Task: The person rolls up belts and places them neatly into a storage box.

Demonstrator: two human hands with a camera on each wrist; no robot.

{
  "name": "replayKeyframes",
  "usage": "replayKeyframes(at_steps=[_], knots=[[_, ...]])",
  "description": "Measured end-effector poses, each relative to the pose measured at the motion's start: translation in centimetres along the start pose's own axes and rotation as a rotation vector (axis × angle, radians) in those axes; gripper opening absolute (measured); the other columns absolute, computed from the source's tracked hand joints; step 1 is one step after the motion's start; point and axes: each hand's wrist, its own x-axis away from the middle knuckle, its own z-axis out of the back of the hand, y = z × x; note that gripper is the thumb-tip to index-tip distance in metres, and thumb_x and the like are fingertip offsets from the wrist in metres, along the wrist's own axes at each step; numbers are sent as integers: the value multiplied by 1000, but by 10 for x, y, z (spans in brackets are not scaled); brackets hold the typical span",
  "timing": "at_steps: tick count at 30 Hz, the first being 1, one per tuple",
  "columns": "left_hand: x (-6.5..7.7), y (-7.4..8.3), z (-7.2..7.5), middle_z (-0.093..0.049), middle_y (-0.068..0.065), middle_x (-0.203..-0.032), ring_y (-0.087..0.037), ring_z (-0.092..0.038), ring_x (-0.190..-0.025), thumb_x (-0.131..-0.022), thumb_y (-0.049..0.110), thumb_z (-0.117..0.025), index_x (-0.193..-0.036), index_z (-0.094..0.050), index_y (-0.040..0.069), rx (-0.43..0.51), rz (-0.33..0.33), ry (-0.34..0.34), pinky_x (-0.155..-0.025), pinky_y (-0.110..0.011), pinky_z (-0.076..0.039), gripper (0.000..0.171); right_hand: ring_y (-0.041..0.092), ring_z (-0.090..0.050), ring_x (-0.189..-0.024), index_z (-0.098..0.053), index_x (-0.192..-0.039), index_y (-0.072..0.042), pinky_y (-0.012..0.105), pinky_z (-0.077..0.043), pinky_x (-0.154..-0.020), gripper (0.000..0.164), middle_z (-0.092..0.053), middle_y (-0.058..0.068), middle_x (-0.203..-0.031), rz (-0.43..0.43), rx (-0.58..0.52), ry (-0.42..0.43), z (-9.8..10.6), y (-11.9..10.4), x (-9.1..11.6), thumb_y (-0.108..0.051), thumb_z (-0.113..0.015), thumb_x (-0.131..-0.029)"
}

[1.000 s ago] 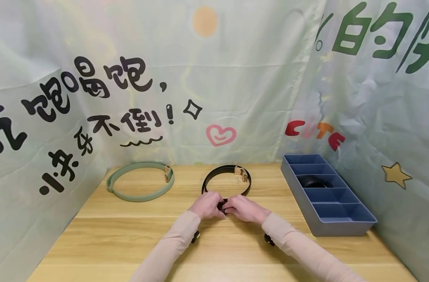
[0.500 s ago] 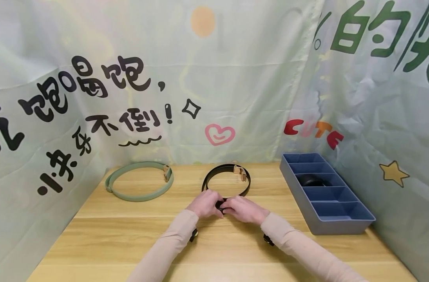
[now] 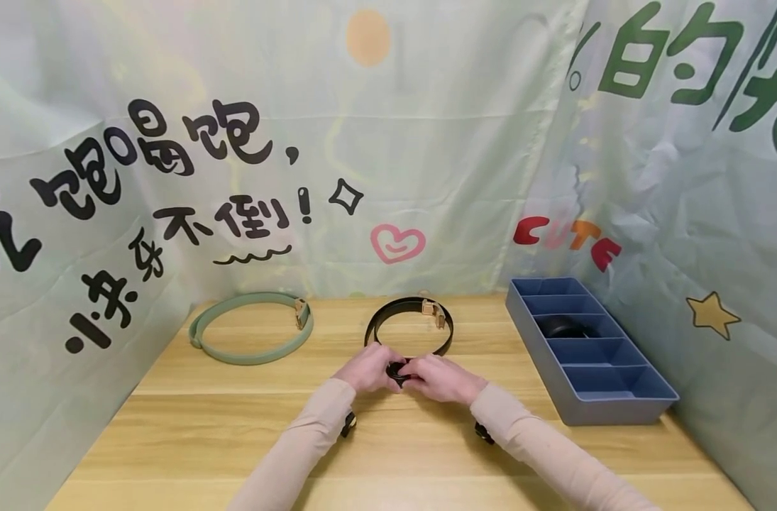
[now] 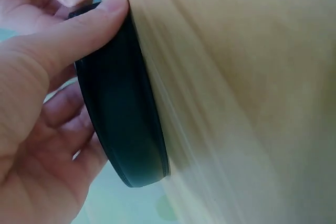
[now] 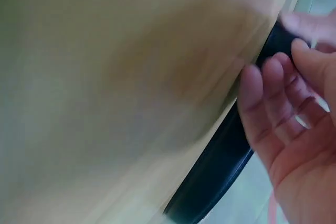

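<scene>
A black belt stands on its edge in a loop at the middle of the wooden table, its gold-coloured buckle at the far side. At the loop's near side, my left hand grips a dark, coiled-looking part, thumb laid over the belt in the left wrist view. Facing it, my right hand pinches the same part with thumb and fingers. The right wrist view has the belt running out from behind the right fingers. Fingers partly hide the held part.
A green belt with a gold-coloured buckle lies looped at the back left. On the right stands a blue-grey divided box, with a black coiled item in its middle compartment. Printed cloth walls in the table's back and sides.
My left hand has shifted slightly left, and more of the dark part shows between the hands. The belt's loop, the green belt and the box look the same.
</scene>
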Motion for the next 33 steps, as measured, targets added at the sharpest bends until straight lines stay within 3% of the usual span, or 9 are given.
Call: replayKeyframes(at_steps=[4,11,14,16,19,24,27,30,33], knots=[[0,1,-1,-73,9,-87,-3,-61,-75,-67,35,-90,-91,-76,18,-21,21,16,-72,-21,-50,33,8,-65,-80,-73,-97,-17,24,-53,-71,11,-72,-1,-92,-30,34,-2,-1,-5,-2,-12,-64,-95],[4,-4,5,-67,6,-126,-12,-61,-113,-75,15,-85,-128,-66,23,58,-6,-123,-99,-30,-47,57,15,-70,-92,-75,-104,-17,27,-55,-82,16,-74,3,-100,-10,18,-26,0,0,-2,-12,-63,-95],[3,-5,7,-68,6,-123,-13,-61,-112,-74,13,-85,-125,-68,21,67,-3,-129,-99,-30,-47,55,13,-69,-96,-74,-109,-17,27,-54,-85,19,-73,2,-105,-15,-6,-51,2,3,0,-14,-61,-96],[2,-5,7,-70,5,-119,-12,-62,-109,-73,15,-86,-120,-70,19,70,5,-116,-98,-30,-48,49,10,-68,-89,-73,-111,-17,25,-55,-80,19,-72,1,-101,-55,-73,-63,4,5,1,-14,-60,-97],[2,-4,7,-72,4,-114,-12,-63,-106,-71,16,-87,-115,-72,17,76,23,-99,-96,-29,-48,47,5,-63,-73,-72,-108,-17,23,-53,-69,16,-71,-2,-91,-142,-128,23,8,6,1,-14,-59,-98],[4,-5,5,-73,3,-110,-12,-64,-101,-69,18,-89,-112,-73,15,63,28,-78,-93,-28,-50,46,10,-57,-73,-69,-109,-10,23,-48,-61,17,-60,0,-92,-196,48,216,9,11,2,-15,-66,-93],[6,-7,5,-73,2,-109,-11,-65,-99,-68,19,-89,-112,-73,15,61,23,-64,-91,-27,-50,46,13,-59,-73,-73,-101,-9,26,-49,-62,13,-60,0,-88,-214,141,201,8,16,4,-16,-69,-91],[10,-12,6,-73,1,-109,-13,-65,-99,-68,18,-90,-112,-73,14,84,25,-53,-91,-28,-51,47,14,-63,-71,-76,-87,-10,29,-53,-67,8,-66,0,-81,-271,152,166,12,26,8,-13,-69,-90],[14,-18,8,-73,-1,-113,-16,-66,-103,-68,17,-89,-112,-73,13,105,40,-49,-93,-31,-51,47,17,-65,-72,-76,-84,-6,33,-56,-70,8,-69,5,-79,-339,147,166,22,40,19,-8,-70,-88]])
